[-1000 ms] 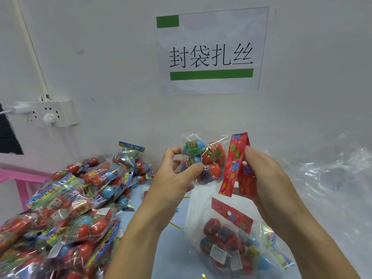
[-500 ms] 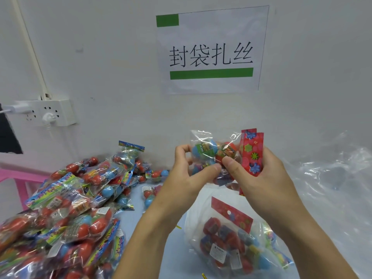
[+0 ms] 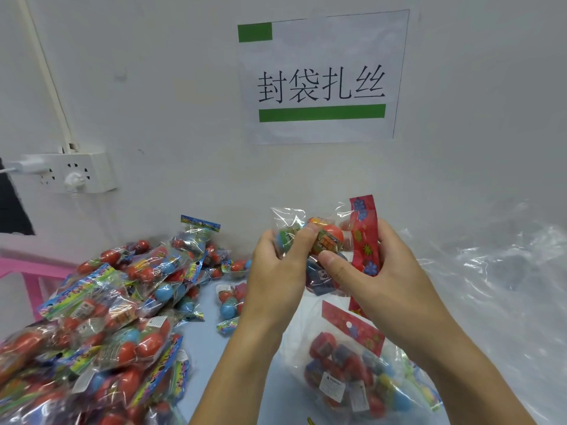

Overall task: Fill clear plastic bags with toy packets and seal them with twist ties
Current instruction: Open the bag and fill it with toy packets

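Head view looks down on both hands raised over a pale blue table (image 3: 202, 342) in front of a white wall. Between them they hold one toy packet (image 3: 325, 240), a small clear pouch of red and blue balls with a red flowered header card (image 3: 365, 237). The left hand (image 3: 276, 271) has its fingers curled round the pouch's left side, thumb pressed over the top of the balls. The right hand (image 3: 380, 280) pinches the other side, thumb on the front near an orange ball, fingers wrapped behind the header card. Holding it from both sides probably lets the person bunch the packet small enough to slip into a bag mouth.

Directly below, a clear plastic bag (image 3: 346, 372) lies on the table, already holding several packets; it sits right under the hands, so the drop would be short. Whether its mouth is open is hard to tell through the glare of the film.

Loose packets form a big pile (image 3: 101, 326) on the left, within easy reach of the left hand. Crumpled clear plastic sheeting (image 3: 503, 286) lies on the right. A yellow sliver at the bottom edge, perhaps a twist tie (image 3: 311, 421), lies near the bag. On the wall hang a printed sign (image 3: 322, 78) and a power strip (image 3: 76, 171).
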